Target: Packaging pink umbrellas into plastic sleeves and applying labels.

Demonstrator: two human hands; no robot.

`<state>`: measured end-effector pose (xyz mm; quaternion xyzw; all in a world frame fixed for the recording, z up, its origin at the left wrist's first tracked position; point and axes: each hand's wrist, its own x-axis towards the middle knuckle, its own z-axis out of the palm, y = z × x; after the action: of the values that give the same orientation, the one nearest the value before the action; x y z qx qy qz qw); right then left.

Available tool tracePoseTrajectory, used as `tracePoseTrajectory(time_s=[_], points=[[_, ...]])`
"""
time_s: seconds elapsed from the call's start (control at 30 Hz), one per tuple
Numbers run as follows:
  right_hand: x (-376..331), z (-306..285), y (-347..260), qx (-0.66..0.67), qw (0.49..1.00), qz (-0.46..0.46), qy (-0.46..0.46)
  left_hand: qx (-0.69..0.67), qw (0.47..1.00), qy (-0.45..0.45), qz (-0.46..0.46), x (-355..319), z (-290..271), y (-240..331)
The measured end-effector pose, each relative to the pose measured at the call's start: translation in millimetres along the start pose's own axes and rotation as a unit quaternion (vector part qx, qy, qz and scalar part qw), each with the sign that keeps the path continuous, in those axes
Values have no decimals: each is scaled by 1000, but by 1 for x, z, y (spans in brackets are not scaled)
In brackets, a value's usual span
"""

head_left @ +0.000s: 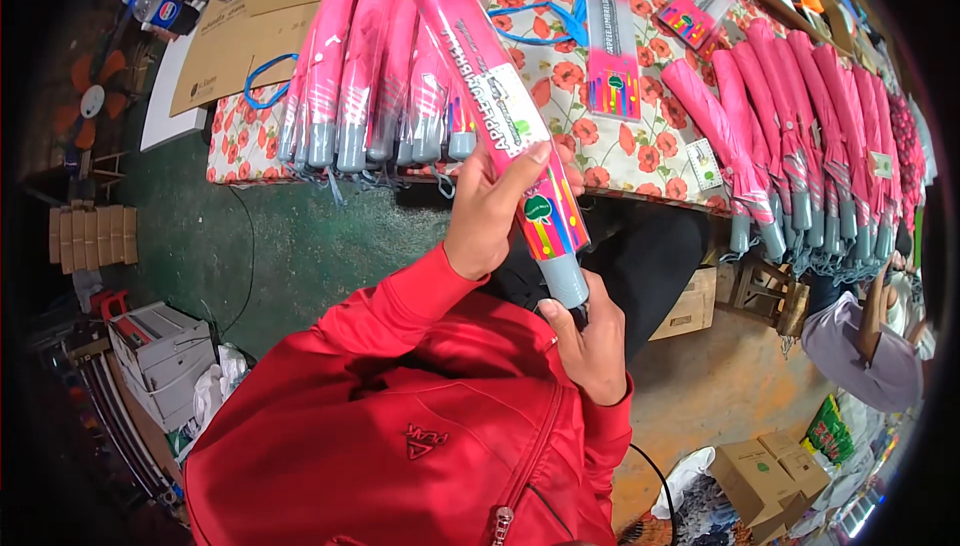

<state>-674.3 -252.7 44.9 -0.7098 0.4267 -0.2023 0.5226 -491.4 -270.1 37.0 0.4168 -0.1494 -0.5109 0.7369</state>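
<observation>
My red jacket (400,426) fills the bottom of the view. Above it my right hand (590,341) is clenched around the grey handle of a pink folded umbrella (500,116) in a clear printed sleeve. My left hand (495,211) grasps its middle. The umbrella slants up over the flowered table (600,136), between a row of pink umbrellas (370,76) and another row (810,136).
</observation>
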Motion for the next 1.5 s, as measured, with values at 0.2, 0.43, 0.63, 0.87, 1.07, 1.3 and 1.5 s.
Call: tracePoseTrajectory(time_s=[0.2,0.43,0.63,0.87,1.07,1.3,1.5], points=[[2,16,-1,-32,999,27,15,36,999,31,-19,-17,2,-9],[6,35,-2,48,999,-8,-6,27,1000,-5,-10,-19,8,-4],[17,43,-2,114,993,-19,29,-34,999,-8,24,-22,7,7],[44,55,-19,9,993,-78,-86,275,957,60,71,-1,-33,37],[41,63,0,-23,993,-63,-97,667,644,182,327,51,-89,66],[38,54,12,-15,996,-43,-81,699,656,88,272,40,-74,63],[33,38,24,-1,998,8,-69,149,966,-213,-4,29,-27,72]])
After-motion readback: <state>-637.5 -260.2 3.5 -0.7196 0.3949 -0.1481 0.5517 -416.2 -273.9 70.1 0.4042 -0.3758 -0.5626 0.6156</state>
